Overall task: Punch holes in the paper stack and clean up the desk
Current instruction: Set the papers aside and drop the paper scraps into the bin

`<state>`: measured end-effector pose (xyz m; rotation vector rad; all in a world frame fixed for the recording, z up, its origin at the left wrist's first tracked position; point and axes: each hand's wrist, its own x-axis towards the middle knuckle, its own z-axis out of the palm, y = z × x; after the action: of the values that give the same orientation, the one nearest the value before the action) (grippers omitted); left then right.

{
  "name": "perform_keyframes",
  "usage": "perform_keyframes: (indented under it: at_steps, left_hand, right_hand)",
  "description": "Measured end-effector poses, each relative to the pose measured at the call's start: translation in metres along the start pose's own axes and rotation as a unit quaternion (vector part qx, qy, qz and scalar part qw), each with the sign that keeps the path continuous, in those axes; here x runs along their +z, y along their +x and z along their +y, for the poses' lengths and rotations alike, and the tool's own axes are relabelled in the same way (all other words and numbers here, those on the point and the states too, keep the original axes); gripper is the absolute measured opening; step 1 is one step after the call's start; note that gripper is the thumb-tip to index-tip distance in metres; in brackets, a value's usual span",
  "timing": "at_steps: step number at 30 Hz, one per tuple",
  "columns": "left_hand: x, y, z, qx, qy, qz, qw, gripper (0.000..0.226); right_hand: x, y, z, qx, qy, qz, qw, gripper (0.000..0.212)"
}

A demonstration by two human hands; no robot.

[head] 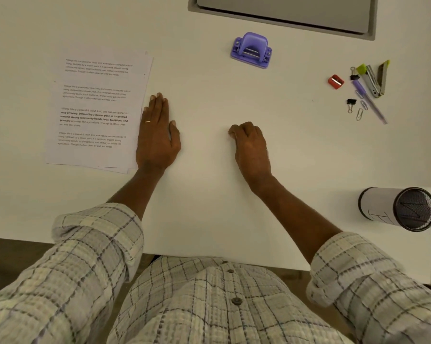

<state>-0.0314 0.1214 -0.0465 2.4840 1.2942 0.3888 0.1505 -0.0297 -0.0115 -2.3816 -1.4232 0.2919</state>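
A loose stack of printed paper sheets (95, 108) lies on the white desk (209, 194) at the left, its edges uneven. My left hand (157, 132) rests flat on the desk with straight fingers, its outer edge on the stack's right border. My right hand (250, 145) rests on the bare desk in the middle, fingers curled under, holding nothing. A purple hole punch (251, 50) stands farther back, apart from both hands.
At the right lie a red sharpener (335, 81), an opened stapler (375, 79), a purple pen (369, 101), binder clips (351, 102) and paper clips (359, 112). A mesh pen cup (398, 209) stands near the desk's right edge. A grey cable tray lid (284, 13) sits at the back.
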Motion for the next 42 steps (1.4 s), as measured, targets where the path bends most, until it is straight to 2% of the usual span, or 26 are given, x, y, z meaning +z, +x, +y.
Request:
perform_keyframes:
  at_steps: [2,3,4,5,6,7,8,9,11,12,15,18,22,24,27,29,32,35,38,42]
  left_hand:
    - [-0.001,0.000,0.000,-0.001,0.000,-0.004,1.000,0.057]
    - [-0.001,0.001,0.000,-0.001,0.002,-0.007,1.000,0.057]
    - [-0.001,0.000,0.000,-0.002,0.005,-0.009,1.000,0.057]
    - [-0.001,0.000,0.000,-0.001,0.008,-0.008,1.000,0.057]
    - [-0.001,0.000,0.000,0.000,0.008,-0.008,1.000,0.057]
    - [-0.002,0.000,0.000,0.001,0.007,-0.008,1.000,0.057]
    - [-0.002,0.000,0.000,0.001,0.007,-0.008,1.000,0.057]
    - [-0.001,0.000,0.000,0.002,0.006,-0.007,1.000,0.057]
    - [-0.001,0.000,0.000,0.001,0.008,-0.008,1.000,0.057]
    - [-0.001,0.000,-0.001,0.000,0.009,-0.008,1.000,0.057]
    - [0.001,0.000,-0.002,0.002,0.013,-0.006,1.000,0.057]
    - [0.004,-0.001,-0.004,0.003,0.008,-0.001,1.000,0.057]
    - [0.009,-0.001,-0.009,0.015,0.002,0.010,1.000,0.058]
    - [0.010,0.000,-0.009,0.017,0.003,0.013,1.000,0.058]
    - [0.009,-0.001,-0.010,0.022,0.005,0.018,1.000,0.059]
    - [0.009,-0.002,-0.009,0.024,0.008,0.019,0.999,0.059]
    - [0.007,-0.002,-0.008,0.022,0.008,0.020,1.000,0.059]
    - [0.006,-0.003,-0.007,0.020,0.008,0.020,1.000,0.059]
    - [0.006,-0.002,-0.008,0.015,0.008,0.013,1.000,0.059]
    - [0.005,-0.001,-0.007,0.008,0.007,0.006,1.000,0.060]
  right_hand:
    - [-0.008,0.009,-0.006,0.117,0.111,0.004,0.987,0.019]
    - [-0.013,0.014,-0.006,0.192,0.206,-0.014,0.959,0.019]
    - [-0.021,0.019,-0.005,0.273,0.332,-0.036,0.902,0.016]
    - [-0.029,0.023,-0.004,0.342,0.471,-0.059,0.811,0.012]
    - [-0.039,0.024,-0.003,0.391,0.589,-0.074,0.703,0.011]
    - [-0.051,0.022,-0.001,0.419,0.669,-0.081,0.608,0.011]
    - [-0.062,0.019,0.002,0.435,0.717,-0.086,0.538,0.012]
    - [-0.073,0.014,0.005,0.440,0.750,-0.087,0.486,0.013]
    - [-0.096,0.001,0.014,0.439,0.792,-0.077,0.418,0.015]
    - [-0.108,-0.007,0.020,0.436,0.805,-0.071,0.397,0.016]
    - [-0.146,-0.039,0.042,0.421,0.826,-0.049,0.371,0.019]
    - [-0.184,-0.075,0.075,0.417,0.816,-0.005,0.400,0.016]
    - [-0.229,-0.121,0.130,0.432,0.760,0.084,0.478,0.011]
    - [-0.247,-0.141,0.157,0.451,0.684,0.134,0.557,0.009]
    - [-0.254,-0.165,0.184,0.465,0.505,0.193,0.701,0.013]
    - [-0.248,-0.173,0.190,0.443,0.366,0.195,0.795,0.022]
    - [-0.236,-0.177,0.191,0.411,0.214,0.153,0.873,0.019]
    - [-0.228,-0.175,0.192,0.385,0.095,0.147,0.906,0.018]
    - [-0.223,-0.173,0.191,0.375,0.006,0.161,0.913,0.015]
    - [-0.220,-0.173,0.190,0.377,-0.014,0.158,0.913,0.010]
